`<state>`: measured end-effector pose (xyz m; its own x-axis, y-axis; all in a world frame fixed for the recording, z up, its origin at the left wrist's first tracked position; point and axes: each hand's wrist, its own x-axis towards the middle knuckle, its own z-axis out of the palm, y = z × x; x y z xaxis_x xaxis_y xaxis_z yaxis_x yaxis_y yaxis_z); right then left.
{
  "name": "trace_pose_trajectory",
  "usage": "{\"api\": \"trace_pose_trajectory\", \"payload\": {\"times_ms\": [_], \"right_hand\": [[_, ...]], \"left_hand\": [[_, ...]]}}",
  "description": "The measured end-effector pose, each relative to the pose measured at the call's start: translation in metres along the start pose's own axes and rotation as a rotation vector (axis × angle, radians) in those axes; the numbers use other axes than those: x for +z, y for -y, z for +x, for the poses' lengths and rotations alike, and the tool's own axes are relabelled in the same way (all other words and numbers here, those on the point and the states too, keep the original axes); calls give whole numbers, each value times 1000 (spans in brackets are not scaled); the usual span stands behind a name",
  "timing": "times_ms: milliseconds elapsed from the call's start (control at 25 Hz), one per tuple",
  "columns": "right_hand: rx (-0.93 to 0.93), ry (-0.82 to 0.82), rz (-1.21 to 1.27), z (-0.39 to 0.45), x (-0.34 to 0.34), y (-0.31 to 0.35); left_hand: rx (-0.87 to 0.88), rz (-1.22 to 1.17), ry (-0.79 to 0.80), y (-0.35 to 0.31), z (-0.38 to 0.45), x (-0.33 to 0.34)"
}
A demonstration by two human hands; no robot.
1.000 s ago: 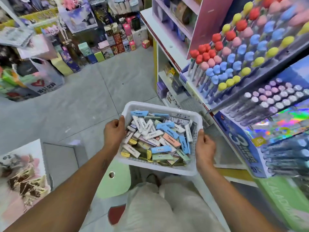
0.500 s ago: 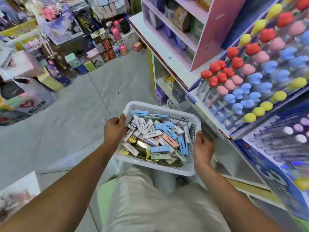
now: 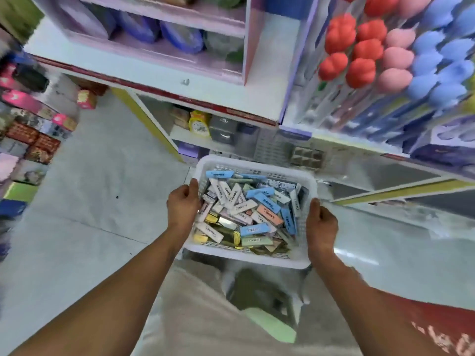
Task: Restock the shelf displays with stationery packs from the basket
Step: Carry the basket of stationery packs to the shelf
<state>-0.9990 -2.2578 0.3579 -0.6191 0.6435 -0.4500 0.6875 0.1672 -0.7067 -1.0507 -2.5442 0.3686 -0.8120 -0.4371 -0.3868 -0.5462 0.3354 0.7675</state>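
Observation:
A white plastic basket (image 3: 259, 165) is held in front of me at waist height. It is full of several small stationery packs (image 3: 253, 214) in blue, white, orange, yellow and green. My left hand (image 3: 183, 204) grips the basket's left rim and my right hand (image 3: 321, 224) grips its right rim. Just beyond the basket stands the white shelf unit (image 3: 164, 73) with a red price strip along its edge. On the shelf at the right stands a pen display (image 3: 380, 55) with red, pink and blue toppers.
A pink cubby rack (image 3: 159, 29) with blue and purple items stands on the shelf top. A lower shelf holds a yellow clock (image 3: 199, 124) and grey boxes. Stacked boxed goods (image 3: 30, 134) line the floor at the left. Grey floor (image 3: 90, 191) lies between them and the shelf.
The view has moved closer to the shelf and turned right; the shelf now fills the top of the frame. Both hands keep the same grip on the basket.

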Motion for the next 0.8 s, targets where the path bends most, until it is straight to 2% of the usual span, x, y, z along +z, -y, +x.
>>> {"api": "trace_pose_trajectory", "payload": {"times_ms": [400,600,800], "right_hand": [[49,-161,0,112,18,-188],[-34,-170,-42,181,54,-250],[-121,-169,11,209,79,-288]], "left_hand": [[0,-35,181,146,28,196],[-9,-52,137,212,59,270],[69,-40,76,243,66,289]]}}
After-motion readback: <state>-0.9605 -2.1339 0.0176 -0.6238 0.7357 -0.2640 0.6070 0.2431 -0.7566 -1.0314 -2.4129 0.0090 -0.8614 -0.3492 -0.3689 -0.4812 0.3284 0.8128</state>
